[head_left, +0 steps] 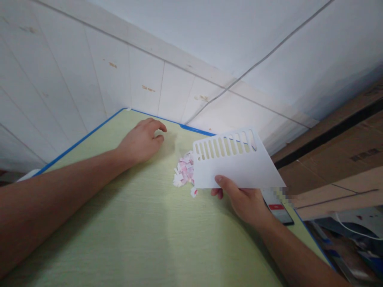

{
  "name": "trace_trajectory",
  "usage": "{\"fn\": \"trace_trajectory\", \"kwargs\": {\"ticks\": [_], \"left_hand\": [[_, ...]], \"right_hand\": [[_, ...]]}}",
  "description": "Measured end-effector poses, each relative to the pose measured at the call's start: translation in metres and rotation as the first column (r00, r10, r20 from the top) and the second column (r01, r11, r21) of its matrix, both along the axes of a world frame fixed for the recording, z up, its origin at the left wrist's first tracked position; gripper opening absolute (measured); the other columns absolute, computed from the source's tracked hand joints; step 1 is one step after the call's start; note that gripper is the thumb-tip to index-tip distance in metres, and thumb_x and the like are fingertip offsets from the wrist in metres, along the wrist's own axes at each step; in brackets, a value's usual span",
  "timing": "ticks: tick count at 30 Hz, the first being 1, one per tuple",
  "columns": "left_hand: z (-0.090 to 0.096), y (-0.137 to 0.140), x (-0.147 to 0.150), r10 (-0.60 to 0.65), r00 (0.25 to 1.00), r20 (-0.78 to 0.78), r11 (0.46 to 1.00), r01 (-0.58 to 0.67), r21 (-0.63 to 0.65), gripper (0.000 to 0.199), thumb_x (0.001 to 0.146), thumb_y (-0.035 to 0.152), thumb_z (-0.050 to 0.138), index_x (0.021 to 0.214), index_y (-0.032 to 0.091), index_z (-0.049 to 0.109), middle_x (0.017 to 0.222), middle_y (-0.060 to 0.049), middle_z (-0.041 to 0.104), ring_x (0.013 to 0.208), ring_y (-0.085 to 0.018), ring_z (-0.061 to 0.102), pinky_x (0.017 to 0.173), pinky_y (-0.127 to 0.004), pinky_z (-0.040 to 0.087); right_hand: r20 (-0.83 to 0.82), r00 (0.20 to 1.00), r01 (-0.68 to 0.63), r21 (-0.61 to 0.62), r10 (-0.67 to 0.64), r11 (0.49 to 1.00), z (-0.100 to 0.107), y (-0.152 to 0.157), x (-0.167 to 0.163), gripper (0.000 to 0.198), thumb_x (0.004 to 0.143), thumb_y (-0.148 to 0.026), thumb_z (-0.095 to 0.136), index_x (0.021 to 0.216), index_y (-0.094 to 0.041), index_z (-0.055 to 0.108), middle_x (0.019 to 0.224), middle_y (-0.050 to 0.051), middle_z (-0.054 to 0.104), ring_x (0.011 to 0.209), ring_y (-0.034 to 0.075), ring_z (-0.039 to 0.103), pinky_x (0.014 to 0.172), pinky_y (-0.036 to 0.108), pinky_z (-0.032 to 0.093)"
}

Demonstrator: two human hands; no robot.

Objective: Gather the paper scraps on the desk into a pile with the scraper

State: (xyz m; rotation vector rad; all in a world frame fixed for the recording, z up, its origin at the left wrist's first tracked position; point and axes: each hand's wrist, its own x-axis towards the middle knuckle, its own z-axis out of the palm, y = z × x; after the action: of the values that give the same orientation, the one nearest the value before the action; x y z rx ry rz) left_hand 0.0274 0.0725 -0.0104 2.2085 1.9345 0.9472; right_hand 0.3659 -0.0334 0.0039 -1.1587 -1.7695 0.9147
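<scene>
My right hand (247, 203) grips the lower edge of a flat white slotted panel (209, 171), with the thumb on top and the fingers underneath. A row of long rounded slots runs along the panel's far side. The panel is raised over the table and hides part of a small heap of torn pink and white paper scraps (183, 170). To the left of the heap, my left hand (142, 139) is open and empty over the table, its fingers loosely bent and the thumb apart from them. One scrap (194, 192) lies just in front of the heap.
The pale green table (143, 231) has a blue edge and stands against a white panelled wall (143, 75). A dark-edged flat device (279, 211) lies partly behind my right wrist. Cardboard boxes (344, 167) are stacked on the right. A grey cable (254, 65) runs down the wall.
</scene>
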Motion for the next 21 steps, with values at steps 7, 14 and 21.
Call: {"fn": "trace_trajectory", "kwargs": {"ticks": [7, 14, 21], "left_hand": [[-0.0011, 0.0009, -0.0006, -0.016, 1.0, 0.012, 1.0, 0.016, 0.01, 0.042, 0.102, 0.028, 0.056, 0.133, 0.024, 0.083, 0.15, -0.013, 0.081, 0.148, -0.036, 0.072, 0.138, -0.053, 0.054], [-0.0012, 0.0004, -0.0003, -0.006, 1.0, 0.008, 1.0, 0.006, 0.007, 0.041, 0.103, 0.029, 0.055, 0.133, 0.025, 0.083, 0.149, -0.012, 0.081, 0.147, -0.035, 0.073, 0.137, -0.051, 0.055], [0.0015, -0.001, 0.0018, -0.005, 1.0, 0.021, 1.0, 0.005, -0.009, 0.041, 0.102, 0.031, 0.055, 0.13, 0.021, 0.083, 0.148, -0.016, 0.08, 0.147, -0.037, 0.073, 0.137, -0.053, 0.054]], "right_hand": [[0.069, 0.997, 0.021, 0.015, -0.022, 1.0, -0.001, 0.0002, 0.0035, 0.038, 0.111, -0.042, 0.079, 0.078, -0.026, 0.084, 0.076, 0.004, 0.086, 0.067, 0.022, 0.08, 0.067, 0.031, 0.067], [0.107, 0.994, 0.001, 0.002, -0.001, 1.0, 0.0013, -0.0031, 0.0056, 0.036, 0.112, -0.044, 0.078, 0.082, -0.026, 0.087, 0.077, 0.004, 0.086, 0.069, 0.023, 0.082, 0.07, 0.032, 0.069], [0.086, 0.996, -0.025, 0.006, 0.025, 1.0, 0.0012, -0.0041, 0.0073, 0.036, 0.112, -0.041, 0.078, 0.08, -0.026, 0.085, 0.076, 0.004, 0.086, 0.068, 0.023, 0.081, 0.069, 0.031, 0.068]]}}
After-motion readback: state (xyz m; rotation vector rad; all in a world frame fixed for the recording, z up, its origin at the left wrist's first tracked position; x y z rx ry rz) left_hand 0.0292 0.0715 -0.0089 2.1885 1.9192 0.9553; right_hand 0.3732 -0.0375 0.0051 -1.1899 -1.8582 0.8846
